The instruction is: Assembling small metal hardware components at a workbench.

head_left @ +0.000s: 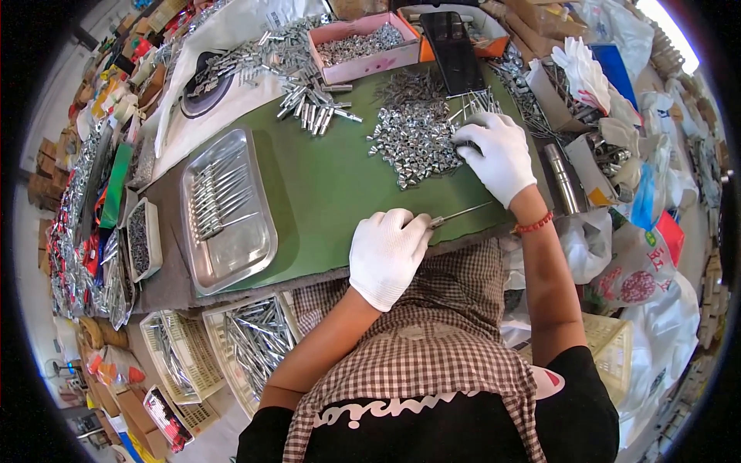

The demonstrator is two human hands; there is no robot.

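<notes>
Both hands wear white gloves. My left hand (386,255) is closed around one end of a thin metal rod (463,213), which lies low over the near edge of the green mat (324,185) and points right. My right hand (498,154) rests fingers-down on the right side of a heap of small shiny metal pieces (413,139); whether it pinches any is hidden. A steel tray (224,208) with several finished rods lies on the left of the mat.
A pink box (363,46) of small metal parts, a dark phone (451,50) and loose metal sleeves (309,100) lie at the far side. White baskets (255,339) of rods stand near left. A metal cylinder (563,181) and bags crowd the right.
</notes>
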